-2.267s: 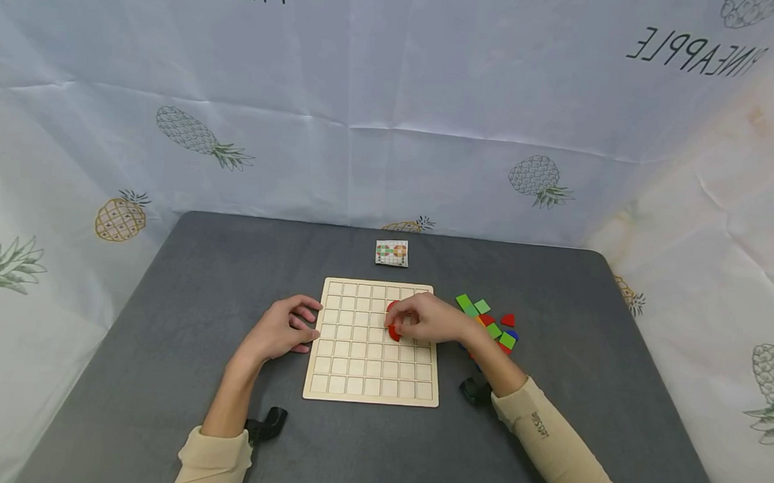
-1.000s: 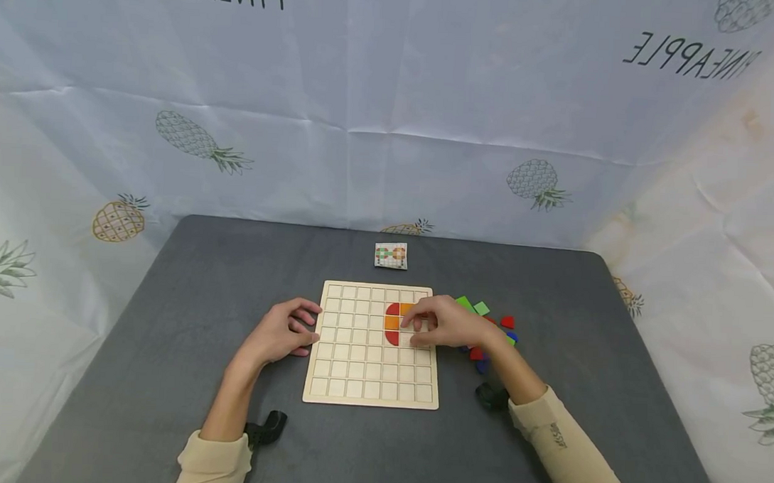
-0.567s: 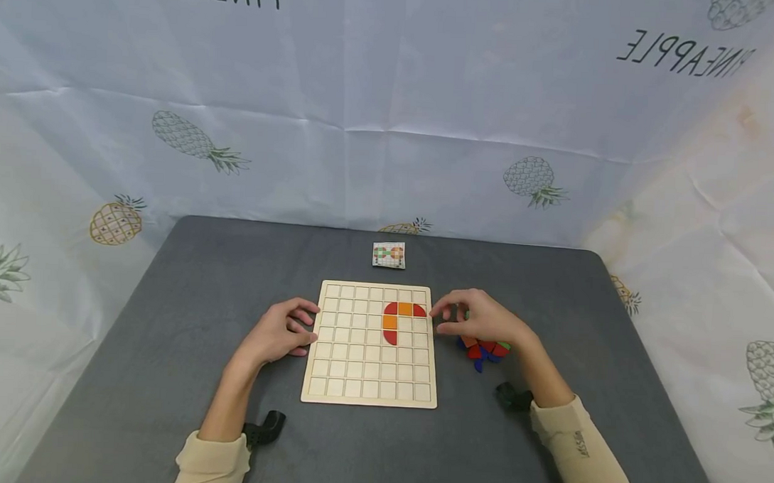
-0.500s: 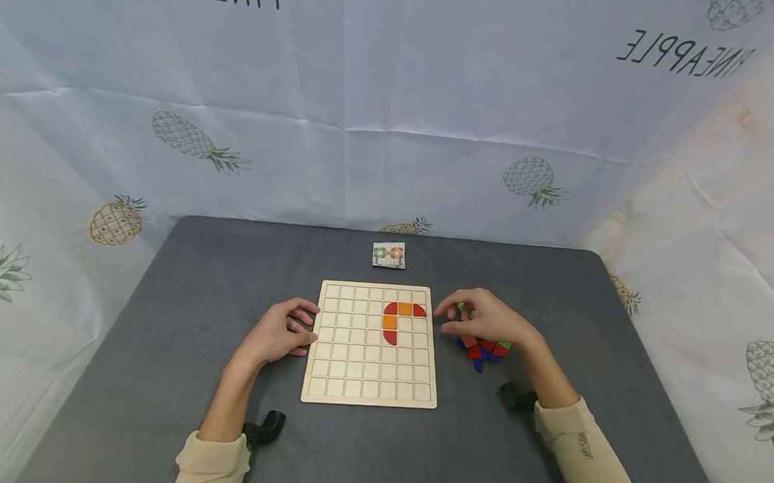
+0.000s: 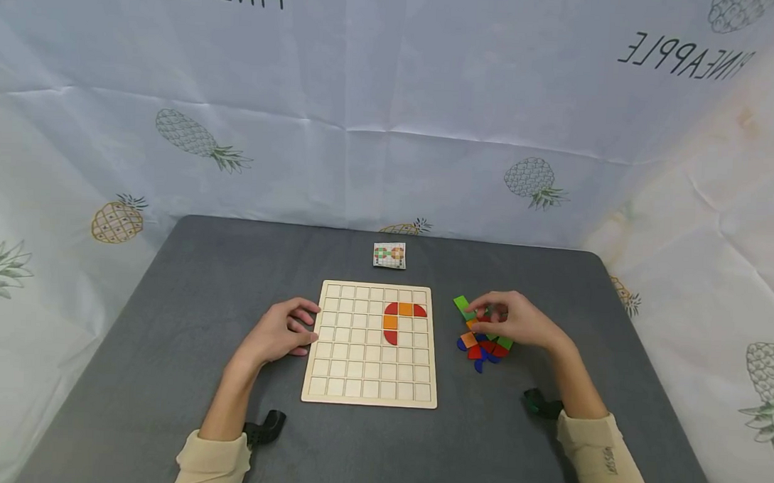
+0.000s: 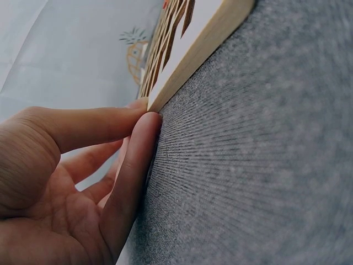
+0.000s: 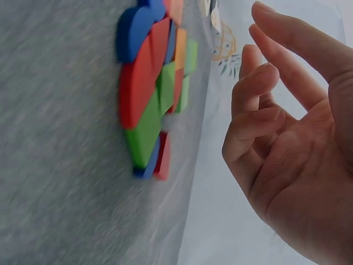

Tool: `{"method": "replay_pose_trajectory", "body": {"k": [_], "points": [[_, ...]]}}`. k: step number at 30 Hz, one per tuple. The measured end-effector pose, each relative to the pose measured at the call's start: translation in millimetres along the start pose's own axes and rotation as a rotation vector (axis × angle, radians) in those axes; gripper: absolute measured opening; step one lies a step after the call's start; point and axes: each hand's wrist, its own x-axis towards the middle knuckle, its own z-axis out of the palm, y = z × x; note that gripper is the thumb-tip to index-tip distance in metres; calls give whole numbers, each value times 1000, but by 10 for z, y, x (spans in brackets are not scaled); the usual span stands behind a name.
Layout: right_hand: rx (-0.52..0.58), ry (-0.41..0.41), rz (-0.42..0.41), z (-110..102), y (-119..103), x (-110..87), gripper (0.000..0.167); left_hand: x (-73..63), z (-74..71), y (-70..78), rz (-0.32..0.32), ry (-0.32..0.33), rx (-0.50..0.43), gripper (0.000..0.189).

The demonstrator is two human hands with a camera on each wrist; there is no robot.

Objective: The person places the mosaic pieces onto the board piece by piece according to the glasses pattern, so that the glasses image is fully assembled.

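Observation:
A pale wooden grid board [image 5: 369, 372] lies on the table. Set in its upper right cells are red quarter-round tiles [image 5: 390, 337] and orange square tiles [image 5: 406, 310]. At the board's left edge rests my left hand [image 5: 275, 330], thumb and fingertips against the side; the left wrist view shows them right at the edge [image 6: 185, 69]. My right hand [image 5: 519, 318] hovers over a pile of loose coloured tiles [image 5: 479, 351], thumb and index finger apart. In the right wrist view nothing sits between those fingers; red, green, blue and orange tiles [image 7: 146, 83] lie beside the hand.
A small printed card [image 5: 389, 255] with a coloured grid pattern lies behind the board. A green tile [image 5: 461, 305] pokes out at the back of the pile. The grey table [image 5: 265, 258] meets a pineapple-print cloth [image 5: 364, 177] along its far edge.
After leaving a second orange square and a red quarter-round tile in the upper row, my right hand has moved right, off the board and over the pile. My left hand stays put.

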Motion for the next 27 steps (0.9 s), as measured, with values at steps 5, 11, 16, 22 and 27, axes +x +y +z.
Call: {"method": "replay_pose_trajectory", "body": {"k": [5, 11, 16, 22, 27], "points": [[4, 0, 27, -10, 68, -76, 28, 6, -1, 1, 0, -1, 1, 47], [-10, -18, 62, 1, 144, -95, 24, 17, -1, -1, 3, 1, 4, 47], [-16, -61, 93, -2, 233, -71, 24, 18, 0, -3, 5, 2, 6, 47], [-14, -77, 113, -1, 314, -35, 24, 17, 0, -4, 0, 6, 5, 47], [-16, -81, 92, -17, 320, 3, 24, 19, -2, -10, 3, 7, 2, 47]]}}
